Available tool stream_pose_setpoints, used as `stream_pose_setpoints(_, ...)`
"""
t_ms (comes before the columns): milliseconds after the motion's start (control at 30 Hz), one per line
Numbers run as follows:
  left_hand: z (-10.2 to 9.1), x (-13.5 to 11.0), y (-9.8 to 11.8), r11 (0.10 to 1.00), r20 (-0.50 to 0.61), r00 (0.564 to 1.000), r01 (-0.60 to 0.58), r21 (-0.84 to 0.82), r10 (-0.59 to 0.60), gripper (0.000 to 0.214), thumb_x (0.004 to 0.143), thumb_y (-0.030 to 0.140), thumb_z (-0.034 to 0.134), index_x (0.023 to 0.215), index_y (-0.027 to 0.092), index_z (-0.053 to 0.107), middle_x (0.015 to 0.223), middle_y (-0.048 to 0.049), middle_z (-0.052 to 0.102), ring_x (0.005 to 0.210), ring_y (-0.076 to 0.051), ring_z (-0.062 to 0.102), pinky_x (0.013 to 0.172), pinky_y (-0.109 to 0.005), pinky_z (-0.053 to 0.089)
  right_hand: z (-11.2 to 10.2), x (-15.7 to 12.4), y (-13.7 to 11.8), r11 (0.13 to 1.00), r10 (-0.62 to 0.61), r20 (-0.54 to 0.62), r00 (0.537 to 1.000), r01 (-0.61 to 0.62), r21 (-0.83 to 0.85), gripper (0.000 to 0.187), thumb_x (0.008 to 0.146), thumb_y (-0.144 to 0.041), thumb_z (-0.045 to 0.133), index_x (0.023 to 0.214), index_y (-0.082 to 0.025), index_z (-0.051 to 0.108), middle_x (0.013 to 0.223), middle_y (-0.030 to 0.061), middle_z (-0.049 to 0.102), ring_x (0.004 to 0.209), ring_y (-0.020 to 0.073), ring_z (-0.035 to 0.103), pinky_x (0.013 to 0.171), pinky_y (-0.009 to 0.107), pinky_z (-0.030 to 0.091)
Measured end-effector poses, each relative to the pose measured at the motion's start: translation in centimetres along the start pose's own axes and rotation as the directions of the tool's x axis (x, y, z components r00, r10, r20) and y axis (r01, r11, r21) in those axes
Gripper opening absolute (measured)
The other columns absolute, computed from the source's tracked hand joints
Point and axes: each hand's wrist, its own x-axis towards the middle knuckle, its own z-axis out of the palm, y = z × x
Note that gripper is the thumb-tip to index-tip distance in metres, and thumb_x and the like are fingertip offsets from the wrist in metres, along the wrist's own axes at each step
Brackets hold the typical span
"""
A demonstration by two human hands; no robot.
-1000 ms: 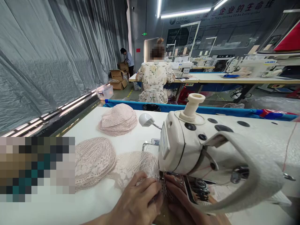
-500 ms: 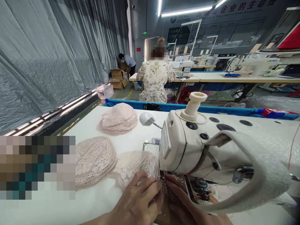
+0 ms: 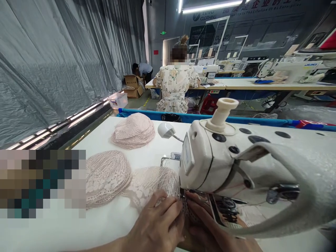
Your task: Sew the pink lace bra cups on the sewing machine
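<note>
A piece of pale pink lace (image 3: pixel 147 180) lies on the white table and runs in under the head of a sewing machine (image 3: pixel 201 161). My left hand (image 3: pixel 160 222) is closed on its near edge, fingers curled and thumb tucked beneath, just left of the needle area. On the other side of the needle, my right hand (image 3: pixel 207 220) holds the lace edge with its fingers close together. The machine's head and presser parts hide some of that hand. The needle tip cannot be made out.
Two stacks of lace pieces, a nearer one (image 3: pixel 109 178) and a farther one (image 3: pixel 133 131), stand left of the machine. A small white lamp (image 3: pixel 166 130) stands behind it. A person (image 3: pixel 174 84) sits ahead at another table; another person (image 3: pixel 144 70) bends over cardboard boxes (image 3: pixel 133 85).
The lace beside my left hand lies a little flatter and has shifted slightly toward the machine. Both hands stay nearly in place. The camera view has moved slightly.
</note>
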Motion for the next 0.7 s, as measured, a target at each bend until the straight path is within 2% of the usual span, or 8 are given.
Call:
stream_pose_setpoints(200, 0.2, 0.1, 0.1, 1.000, -0.030, 1.000, 0.004, -0.003, -0.004, 0.011, 0.089, 0.017, 0.058, 0.090, 0.008, 0.064, 0.093, -0.0072, 0.068, 0.089, -0.017, 0.060, 0.086, -0.034, 0.044, -0.8, 0.4, -0.2, 0.998, -0.054, 0.018, 0.998, 0.054, -0.035, 0.023, 0.083, -0.023, 0.061, 0.104, -0.027, 0.069, 0.108, 0.0082, 0.070, 0.096, 0.0234, 0.067, 0.061, 0.025, 0.058)
stream_pose_setpoints(467, 0.0, 0.2, 0.0, 1.000, -0.016, 1.000, 0.000, -0.012, 0.000, 0.014, 0.090, 0.021, 0.059, 0.091, 0.008, 0.064, 0.093, -0.0077, 0.068, 0.090, -0.017, 0.060, 0.085, -0.035, 0.043, 0.2, 0.3, -0.6, 0.999, 0.000, -0.029, 1.000, -0.001, -0.042, 0.027, 0.086, -0.022, 0.057, 0.111, -0.024, 0.066, 0.116, 0.0119, 0.066, 0.102, 0.0262, 0.064, 0.060, 0.027, 0.057)
stream_pose_setpoints(600, -0.2, 0.1, -0.1, 1.000, 0.003, 1.000, -0.004, 0.000, 0.004, 0.017, 0.090, 0.024, 0.060, 0.095, 0.008, 0.064, 0.096, -0.0084, 0.068, 0.093, -0.018, 0.060, 0.086, -0.035, 0.044, -0.2, 0.1, -0.2, 1.000, 0.010, 0.015, 1.000, -0.010, -0.024, 0.025, 0.088, -0.027, 0.055, 0.110, -0.025, 0.066, 0.104, 0.0096, 0.070, 0.090, 0.0228, 0.067, 0.053, 0.023, 0.054)
stream_pose_setpoints(700, -0.1, 0.1, -0.1, 1.000, -0.010, 1.000, -0.013, 0.003, 0.013, 0.015, 0.090, 0.023, 0.059, 0.092, 0.008, 0.064, 0.099, -0.0087, 0.069, 0.094, -0.018, 0.060, 0.085, -0.034, 0.045, -1.3, 0.1, -0.1, 0.994, 0.052, -0.061, 0.997, -0.058, -0.091, 0.018, 0.088, -0.030, 0.056, 0.099, -0.025, 0.070, 0.093, 0.0087, 0.072, 0.077, 0.0229, 0.068, 0.050, 0.025, 0.052)
